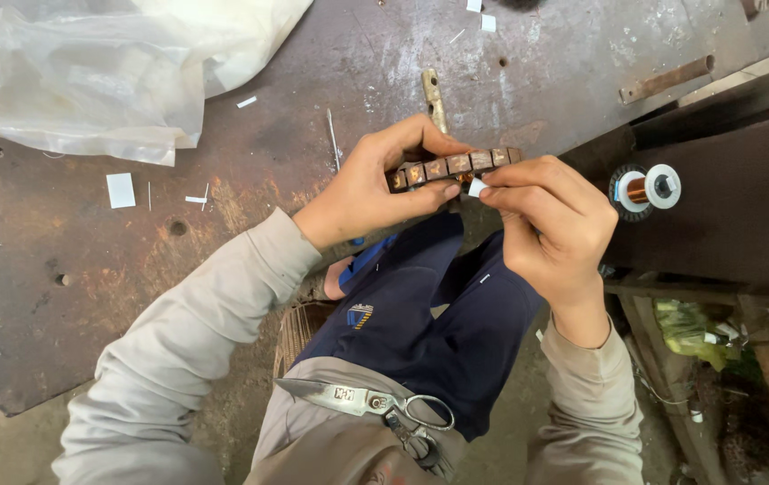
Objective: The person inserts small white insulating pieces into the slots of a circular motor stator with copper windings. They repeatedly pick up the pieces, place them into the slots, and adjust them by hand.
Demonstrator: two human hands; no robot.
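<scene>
A: Rusty steel bench [250, 171] across the whole top of the view, scarred and pitted. Crumpled clear plastic sheet [79, 72] heaped on its far left corner.

B: And below the bench edge?

A: Lap in dark blue trousers [438, 314], with a pair of shears [349, 398] lying across it, blades closed.

B: Hands?

A: Left hand [362, 184] curled round the near end of a slotted metal ring [452, 166], thumb underneath and fingers over the top, held up just off the bench edge. Right hand [551, 224] closed in a fine pinch on a small white slip [477, 187], its tip touching the underside of the ring.

B: Step in hand, then?

A: Looks like feeding the slip into one of the ring's slots. Hard to tell whether already seated, since the fingers cover the spot. Calls for a steady grip on the ring and a straight push without buckling the slip.

B: Anything else close by?

A: Spool of copper wire [647, 189] on a dark ledge just right of the right hand, apart from it. Flat metal bar [434, 97] on the bench behind the ring. White paper scraps [120, 189] scattered to the left, well apart from both hands.

B: Anything in the way?

A: Only the fingers crowding the slot.
</scene>
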